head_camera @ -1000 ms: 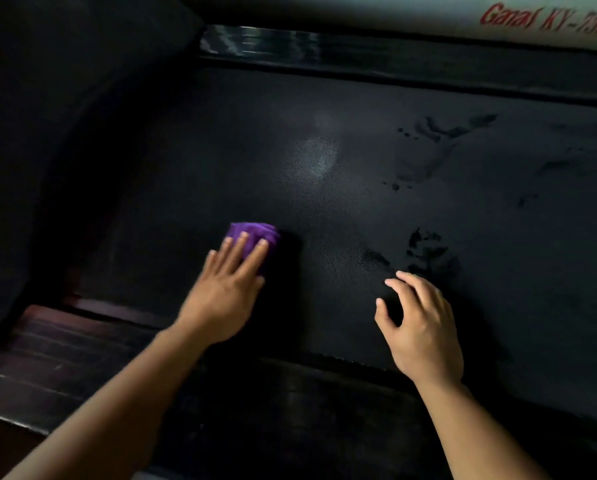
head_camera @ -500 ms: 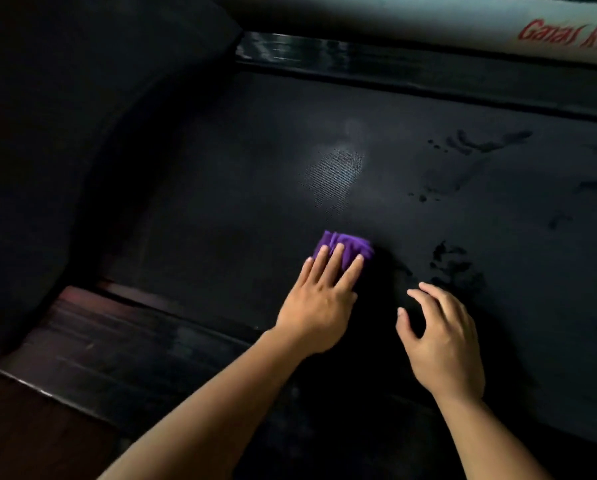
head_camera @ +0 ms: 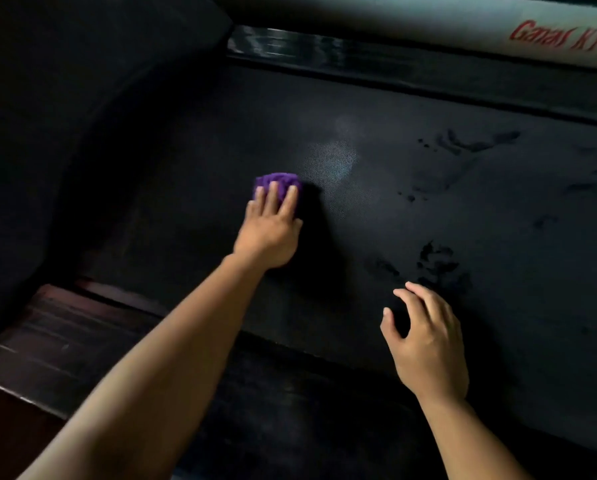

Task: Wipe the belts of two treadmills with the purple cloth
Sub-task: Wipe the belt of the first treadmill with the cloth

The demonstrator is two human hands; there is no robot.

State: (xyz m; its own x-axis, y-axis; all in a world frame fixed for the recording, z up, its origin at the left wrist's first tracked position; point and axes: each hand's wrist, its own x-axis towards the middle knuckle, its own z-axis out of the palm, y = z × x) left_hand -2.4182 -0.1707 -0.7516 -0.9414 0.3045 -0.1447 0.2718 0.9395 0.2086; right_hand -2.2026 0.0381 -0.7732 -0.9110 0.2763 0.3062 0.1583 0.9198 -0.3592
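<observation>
My left hand [head_camera: 269, 230] lies flat on the purple cloth [head_camera: 278, 181], fingers straight and close together, pressing the bunched wad down onto the black treadmill belt [head_camera: 394, 209]. Only the far edge of the cloth shows past my fingertips. My right hand [head_camera: 428, 344] is well apart from the cloth, nearer to me and to its right. Its fingers are loosely curled with the thumb spread, and it holds nothing. I cannot tell whether its fingertips touch the belt.

Just beyond the cloth to the right, a pale sheen [head_camera: 331, 164] shows the belt's woven texture. Further right of the cloth are dark smudges [head_camera: 435, 261], some of them near my right fingertips. Nearer to me and left of the cloth runs the dark side rail [head_camera: 82, 341]. Far beyond the cloth is a white frame [head_camera: 497, 26] with red lettering, cut off at the edge.
</observation>
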